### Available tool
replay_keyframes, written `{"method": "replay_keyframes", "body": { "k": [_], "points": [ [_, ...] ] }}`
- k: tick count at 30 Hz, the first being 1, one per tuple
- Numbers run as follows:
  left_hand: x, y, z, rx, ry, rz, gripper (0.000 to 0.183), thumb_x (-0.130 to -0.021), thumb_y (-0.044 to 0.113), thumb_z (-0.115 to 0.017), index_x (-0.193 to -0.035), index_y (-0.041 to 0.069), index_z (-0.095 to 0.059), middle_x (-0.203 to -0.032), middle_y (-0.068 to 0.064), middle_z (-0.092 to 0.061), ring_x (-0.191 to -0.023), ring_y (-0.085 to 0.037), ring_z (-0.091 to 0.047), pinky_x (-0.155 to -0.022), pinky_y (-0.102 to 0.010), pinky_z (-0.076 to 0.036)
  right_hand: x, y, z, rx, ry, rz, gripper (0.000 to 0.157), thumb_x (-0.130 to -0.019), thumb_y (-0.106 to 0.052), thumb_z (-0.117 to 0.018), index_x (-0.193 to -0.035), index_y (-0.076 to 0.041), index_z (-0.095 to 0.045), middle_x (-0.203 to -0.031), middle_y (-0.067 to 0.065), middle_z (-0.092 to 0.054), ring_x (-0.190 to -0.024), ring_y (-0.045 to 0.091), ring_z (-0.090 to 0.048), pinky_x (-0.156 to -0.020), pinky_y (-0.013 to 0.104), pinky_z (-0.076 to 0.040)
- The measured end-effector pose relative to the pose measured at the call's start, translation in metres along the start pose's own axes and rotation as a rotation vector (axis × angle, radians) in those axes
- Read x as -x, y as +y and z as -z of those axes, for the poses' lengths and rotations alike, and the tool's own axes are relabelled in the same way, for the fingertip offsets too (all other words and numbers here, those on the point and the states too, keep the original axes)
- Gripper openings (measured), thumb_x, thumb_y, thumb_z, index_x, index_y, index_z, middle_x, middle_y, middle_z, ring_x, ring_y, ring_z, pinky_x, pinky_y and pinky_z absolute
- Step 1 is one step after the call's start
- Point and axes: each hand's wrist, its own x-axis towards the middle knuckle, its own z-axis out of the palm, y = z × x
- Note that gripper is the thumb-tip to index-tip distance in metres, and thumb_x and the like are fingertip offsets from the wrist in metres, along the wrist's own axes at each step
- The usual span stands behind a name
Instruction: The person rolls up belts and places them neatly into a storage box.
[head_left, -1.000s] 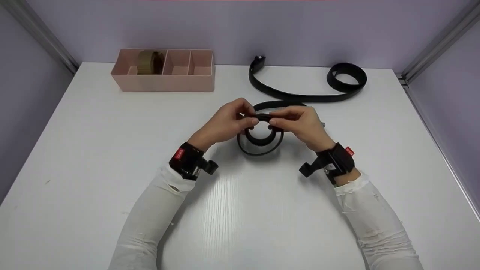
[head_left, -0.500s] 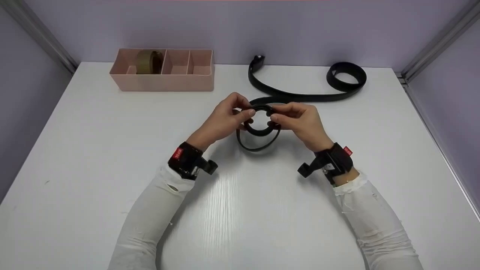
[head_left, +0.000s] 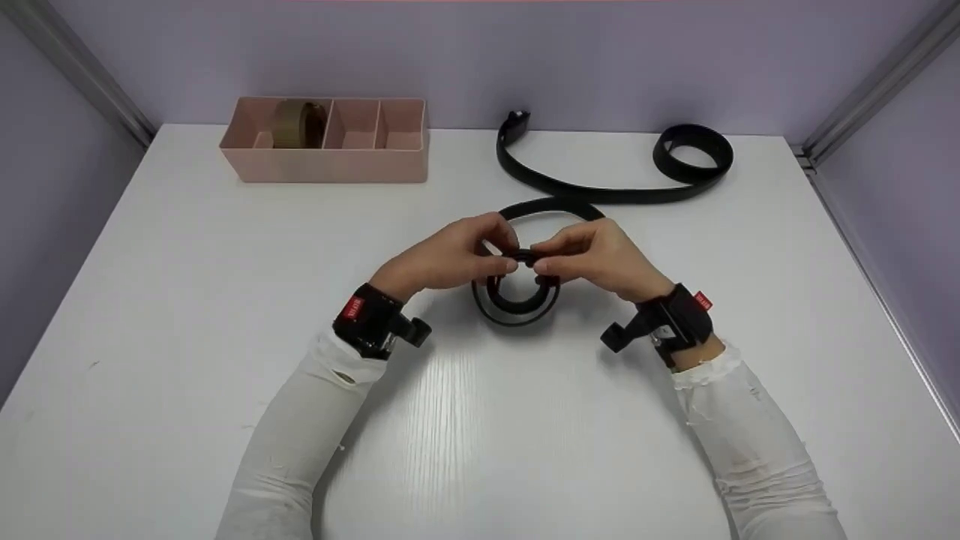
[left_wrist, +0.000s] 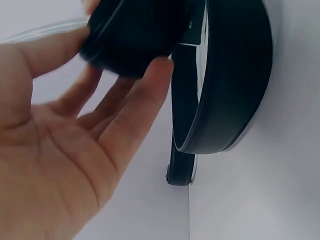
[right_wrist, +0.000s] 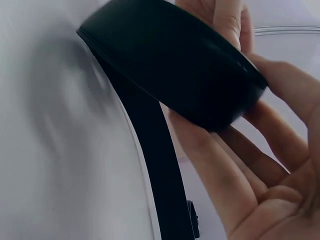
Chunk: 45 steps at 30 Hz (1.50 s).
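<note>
In the head view my left hand [head_left: 457,255] and right hand [head_left: 600,259] face each other over a black belt [head_left: 517,306] rolled into a small coil. Thumbs and fingers of both hands pinch the coil's far edge from either side. A looser turn of the strap hangs around the coil, and another length curves behind the hands. The left wrist view shows the rolled belt [left_wrist: 142,35] between thumb and fingers, beside a wider loop of black strap. In the right wrist view the broad outer face of the belt [right_wrist: 175,60] lies across my right fingers.
Behind the hands lies a second black belt [head_left: 615,196], coiled at its right end. A pink divided box [head_left: 337,166] stands at the back left, with a roll of brown tape [head_left: 294,124] in its left compartment. The back wall [head_left: 570,60] rises behind the white table [head_left: 480,435].
Both hands first shifted slightly away from the body with the coil, then came back nearer, below where they started. The second belt and the pink box have stayed put.
</note>
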Motion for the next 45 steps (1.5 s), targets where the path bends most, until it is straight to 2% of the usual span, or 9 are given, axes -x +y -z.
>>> {"method": "replay_keyframes", "body": {
  "k": [4, 8, 14, 20, 23, 27, 36, 45],
  "points": [
    [0.0003, -0.0005, -0.0008, -0.032, -0.057, 0.025, 0.024, -0.101, 0.021, -0.071, -0.120, 0.011, -0.059, -0.121, -0.007, -0.064, -0.098, -0.018, -0.071, -0.079, -0.038, -0.058, 0.0000, -0.0001, -0.0005, 0.047, -0.076, -0.020, 0.031, -0.090, -0.017, -0.084, -0.117, -0.003, -0.078, -0.107, 0.014, -0.077, -0.093, 0.023, -0.076, -0.080, 0.039, -0.063],
    [-0.0003, -0.0010, -0.0013, -0.046, -0.038, 0.025, 0.023, -0.101, 0.021, -0.071, -0.118, 0.011, -0.060, -0.118, -0.007, -0.066, -0.094, -0.018, -0.070, -0.076, -0.033, -0.056, -0.0005, 0.0005, -0.0016, 0.036, -0.064, -0.014, 0.031, -0.090, -0.016, -0.084, -0.117, -0.002, -0.077, -0.109, 0.014, -0.077, -0.093, 0.023, -0.076, -0.081, 0.039, -0.062],
    [-0.0008, 0.0000, -0.0029, 0.016, 0.056, 0.007, 0.022, -0.102, 0.018, -0.070, -0.119, 0.009, -0.060, -0.107, -0.009, -0.070, -0.088, -0.019, -0.068, -0.077, -0.041, -0.059, -0.0016, 0.0015, -0.0036, -0.022, 0.056, 0.019, 0.031, -0.090, -0.013, -0.084, -0.117, 0.000, -0.077, -0.108, 0.013, -0.077, -0.092, 0.021, -0.076, -0.082, 0.036, -0.062],
    [-0.0032, 0.0011, -0.0055, 0.130, 0.194, -0.030, 0.023, -0.103, 0.013, -0.068, -0.121, 0.005, -0.058, -0.113, -0.010, -0.065, -0.094, -0.020, -0.069, -0.079, -0.034, -0.059, -0.0026, 0.0033, -0.0045, -0.140, 0.180, 0.089, 0.030, -0.091, -0.010, -0.082, -0.118, 0.002, -0.075, -0.109, 0.016, -0.076, -0.092, 0.024, -0.076, -0.084, 0.039, -0.062],
    [-0.0041, 0.0021, -0.0055, 0.188, 0.264, -0.038, 0.023, -0.103, 0.012, -0.066, -0.122, 0.004, -0.056, -0.115, -0.011, -0.064, -0.095, -0.021, -0.070, -0.080, -0.034, -0.060, -0.0030, 0.0041, -0.0046, -0.180, 0.211, 0.124, 0.031, -0.092, -0.008, -0.081, -0.121, 0.002, -0.074, -0.113, 0.017, -0.076, -0.094, 0.025, -0.076, -0.084, 0.041, -0.062],
    [-0.0036, 0.0026, -0.0044, 0.216, 0.300, -0.025, 0.023, -0.104, 0.015, -0.066, -0.122, 0.005, -0.055, -0.114, -0.010, -0.063, -0.096, -0.021, -0.070, -0.080, -0.034, -0.060, -0.0031, 0.0047, -0.0047, -0.187, 0.214, 0.148, 0.033, -0.092, -0.007, -0.080, -0.124, 0.001, -0.073, -0.114, 0.019, -0.075, -0.097, 0.027, -0.076, -0.085, 0.041, -0.061],
    [-0.0023, 0.0001, -0.0008, 0.190, 0.226, -0.011, 0.024, -0.103, 0.016, -0.066, -0.120, 0.004, -0.054, -0.113, -0.010, -0.062, -0.096, -0.020, -0.068, -0.083, -0.039, -0.060, -0.0028, 0.0039, -0.0036, -0.153, 0.190, 0.112, 0.032, -0.090, -0.009, -0.083, -0.119, 0.002, -0.075, -0.110, 0.019, -0.076, -0.091, 0.026, -0.077, -0.083, 0.041, -0.062],
    [-0.0001, -0.0002, 0.0004, 0.022, 0.025, 0.001, 0.023, -0.101, 0.020, -0.070, -0.118, 0.009, -0.059, -0.114, -0.009, -0.065, -0.092, -0.020, -0.069, -0.081, -0.041, -0.059, 0.0004, -0.0003, -0.0001, -0.021, -0.003, 0.007, 0.031, -0.090, -0.011, -0.084, -0.118, 0.000, -0.077, -0.104, 0.014, -0.078, -0.089, 0.022, -0.076, -0.080, 0.039, -0.063]
  ]
}}
